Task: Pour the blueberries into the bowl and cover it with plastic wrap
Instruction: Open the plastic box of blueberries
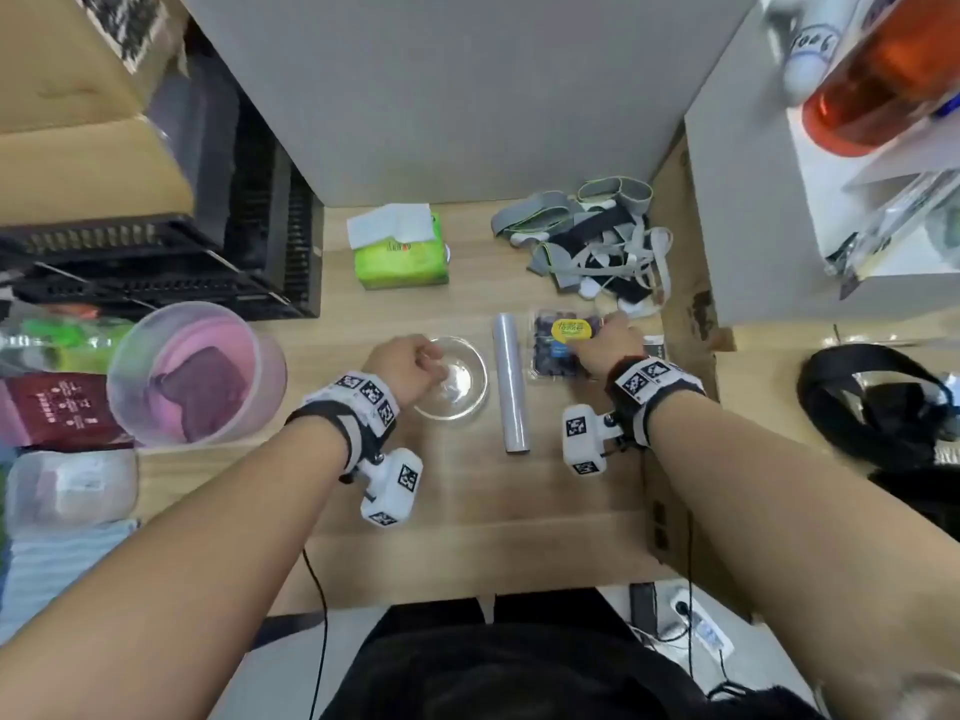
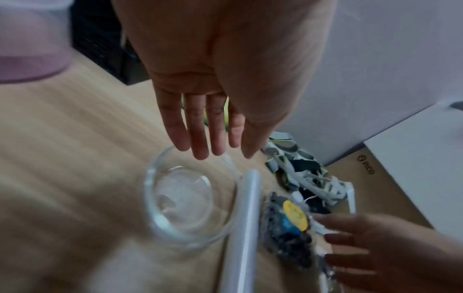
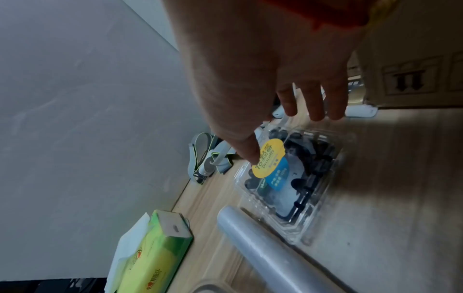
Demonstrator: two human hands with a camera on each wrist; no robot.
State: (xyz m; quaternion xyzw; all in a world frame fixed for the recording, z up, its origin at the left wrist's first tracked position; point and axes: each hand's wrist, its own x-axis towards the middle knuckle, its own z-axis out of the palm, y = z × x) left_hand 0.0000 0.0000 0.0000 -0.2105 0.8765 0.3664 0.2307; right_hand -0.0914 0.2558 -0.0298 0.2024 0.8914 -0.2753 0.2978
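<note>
Now: right hand [image 1: 610, 345] over clamshell [image 1: 561, 350] of blueberries, fingers spread loose, thumb at yellow label, nothing gripped. Clamshell shut, on counter [image 1: 467, 491], at 3 o'clock of wrap roll [image 1: 511, 381]. Bowl [image 1: 457, 379] at roll's 9 o'clock; left hand [image 1: 405, 366] over bowl's rim, fingers straight, apart.

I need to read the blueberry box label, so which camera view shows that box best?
The right wrist view: the blueberry box fills the middle, lid closed, yellow and blue label sharp, right hand just above. The head view shows it small, partly covered by that hand. The left wrist view shows it blurred, low right.
</note>
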